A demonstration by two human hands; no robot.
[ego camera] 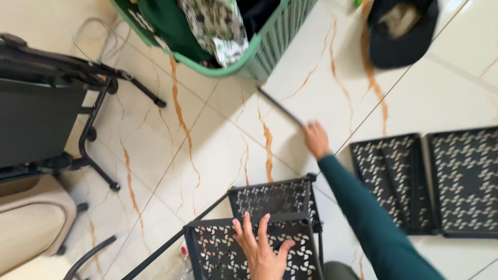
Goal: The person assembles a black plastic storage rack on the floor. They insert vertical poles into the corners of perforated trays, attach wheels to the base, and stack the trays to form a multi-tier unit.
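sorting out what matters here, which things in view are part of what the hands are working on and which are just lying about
In hand:
- black rod on the floor, right hand reaching onto it
- black shelf rack, left hand resting on its perforated shelf
- two loose perforated trays on the tiles beside it

Lying about:
- green laundry basket with clothes
- dark cap
- black chair frame
- beige cushion

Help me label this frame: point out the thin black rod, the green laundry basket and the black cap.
thin black rod (280, 106), head view, mid-shaft on the floor.
green laundry basket (275, 39), head view, slatted side wall.
black cap (399, 49), head view, dark crown.
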